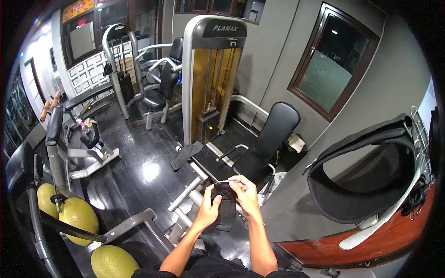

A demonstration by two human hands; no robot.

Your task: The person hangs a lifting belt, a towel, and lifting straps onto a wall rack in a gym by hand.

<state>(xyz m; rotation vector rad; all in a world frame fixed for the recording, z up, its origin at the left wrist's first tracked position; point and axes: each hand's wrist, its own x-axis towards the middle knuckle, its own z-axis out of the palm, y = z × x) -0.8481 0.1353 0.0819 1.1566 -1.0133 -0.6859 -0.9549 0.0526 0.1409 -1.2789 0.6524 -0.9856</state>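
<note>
Both hands are raised in front of the body at the lower middle of the head view. A black strap with a metal piece at its top hangs between them. My left hand has its fingers closed on the strap's left edge, thumb up. My right hand pinches the right end of the metal piece. Behind them, a black padded strap lies over the machine's metal bar. The strap's lower end hangs free over the machine frame.
Ahead stands a PLAMAX weight machine with a black seat back. Yellow exercise balls lie at the lower left. At the right, a black belt hangs from a wire rack above a red-brown wooden surface.
</note>
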